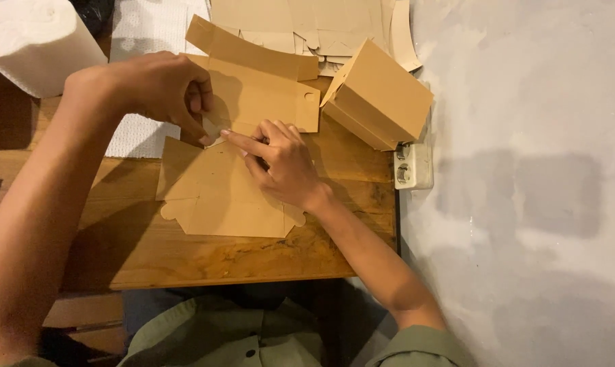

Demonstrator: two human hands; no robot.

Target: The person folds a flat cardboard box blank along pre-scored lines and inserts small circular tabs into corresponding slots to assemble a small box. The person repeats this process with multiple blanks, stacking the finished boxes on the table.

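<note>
Cardboard box blank [219, 194], laid flat on the wooden worktop [185, 261], is being creased: left hand [154, 85] fingers pinch a flap, right hand [283, 163] presses beside it. Folded box [379, 95] stands nearby.

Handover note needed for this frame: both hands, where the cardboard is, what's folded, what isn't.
Left hand: fingertips pinch a fold at the middle of the flat box blank; closed on it.
Right hand: index finger pressed on the same crease, palm resting on the blank, not gripping.
The blank lies on the wooden table, one long flap raised at the far end.
Done: one folded box sits at the table's right edge, by a wall socket.
Left: the blank is mostly flat; more flat blanks are stacked beyond. Paper towel roll at far left.
</note>
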